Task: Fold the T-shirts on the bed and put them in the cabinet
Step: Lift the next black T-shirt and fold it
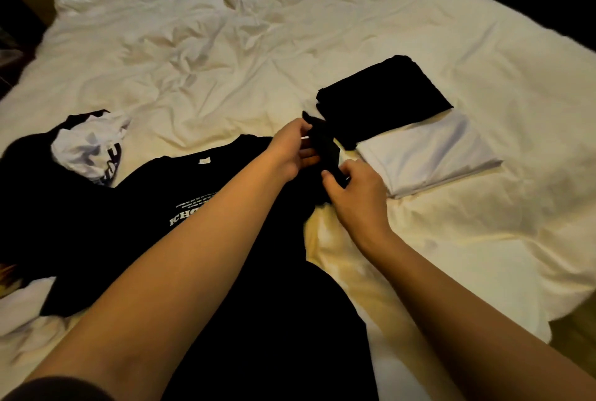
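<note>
Your left hand [292, 150] and right hand [356, 187] pinched the black T-shirt [135, 207] sleeve near the bed's [258, 45] right edge; your forearms hid its middle.

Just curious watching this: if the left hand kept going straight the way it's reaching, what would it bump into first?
Probably the folded black T-shirt. The left hand, gripping the black T-shirt's sleeve, points up-right toward it; depth is uncertain.

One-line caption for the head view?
Both hands, left hand and right hand, grip the sleeve of a black printed T-shirt spread on the white-sheeted bed.
</note>
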Tool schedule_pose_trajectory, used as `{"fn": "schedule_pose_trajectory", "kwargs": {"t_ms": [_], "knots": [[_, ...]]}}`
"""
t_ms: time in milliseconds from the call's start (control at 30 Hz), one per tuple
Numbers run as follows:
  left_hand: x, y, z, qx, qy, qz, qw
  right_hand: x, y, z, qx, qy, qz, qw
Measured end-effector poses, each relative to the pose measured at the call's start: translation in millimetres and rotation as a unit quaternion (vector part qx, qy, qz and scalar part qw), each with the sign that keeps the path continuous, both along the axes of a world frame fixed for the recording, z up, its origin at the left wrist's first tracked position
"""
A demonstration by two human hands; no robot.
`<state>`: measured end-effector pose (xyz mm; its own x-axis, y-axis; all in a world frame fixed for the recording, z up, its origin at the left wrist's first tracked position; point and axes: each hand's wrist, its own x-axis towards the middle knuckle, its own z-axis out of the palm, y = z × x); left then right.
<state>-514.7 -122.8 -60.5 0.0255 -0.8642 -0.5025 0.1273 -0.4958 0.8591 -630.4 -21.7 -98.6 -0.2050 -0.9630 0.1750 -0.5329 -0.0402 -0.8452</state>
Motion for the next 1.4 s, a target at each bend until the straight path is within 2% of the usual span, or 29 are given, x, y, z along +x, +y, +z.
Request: {"fn": "schedule_pose_trajectory", "kwargs": {"t_ms": [167,267,300,433,533,600,633,700,733,767,867,967,1067,1267,1400], "knots": [[68,7,-2,0.003,0.005,0.076,0.997,55,-11,6,-0.027,0.108,0.092,0.990],[106,11,-5,0.010,0.006,0.076,0.997,92,-16,8,-0.040,0.167,0.137,0.976],[118,13,-7,0.013,-0.010,0.076,0.997,104,-17,7,-0.040,0.185,0.153,0.970],[154,16,-33,-0.008,-0.202,0.115,0.972,133,-23,1,0.017,0.277,0.229,0.933],[172,17,-52,-0.002,-0.260,0.105,0.960,145,-30,-8,0.085,0.308,0.254,0.913],[175,22,-58,-0.027,-0.350,0.097,0.931,143,-38,-12,0.062,0.313,0.219,0.922],[175,25,-61,-0.062,-0.413,0.093,0.904,142,-44,-13,0.030,0.313,0.192,0.930],[168,33,-68,-0.153,-0.544,0.067,0.822,141,-60,-18,-0.018,0.310,0.169,0.935],[163,37,-73,-0.187,-0.584,0.038,0.789,142,-68,-21,-0.016,0.327,0.184,0.927],[158,39,-78,-0.204,-0.604,-0.003,0.770,144,-74,-27,-0.002,0.354,0.206,0.912],[153,40,-98,-0.175,-0.622,-0.135,0.751,142,-85,-52,0.071,0.411,0.235,0.878],[159,44,-115,-0.120,-0.658,-0.193,0.718,129,-86,-74,0.126,0.406,0.226,0.876],[161,46,-120,-0.083,-0.674,-0.197,0.708,125,-86,-83,0.127,0.403,0.228,0.877],[172,45,-106,-0.056,-0.658,-0.243,0.711,126,-88,-75,0.151,0.418,0.233,0.865],[195,65,-94,-0.052,-0.706,-0.164,0.687,139,-76,-56,0.069,0.426,0.249,0.867]]}}
